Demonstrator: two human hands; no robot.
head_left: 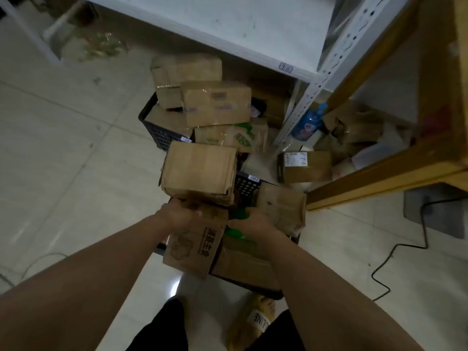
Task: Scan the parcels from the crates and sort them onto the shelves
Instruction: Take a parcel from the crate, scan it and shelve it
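Both arms reach down: left hand grips the bottom edge of a cardboard box; right hand curls around something green in the crate.

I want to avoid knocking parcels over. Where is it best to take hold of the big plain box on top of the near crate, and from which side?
Probably grip the big plain box by its two short ends, one hand each side, coming from above. It lies flat on other parcels, and its near edge looks torn, so pulling there may rip it.
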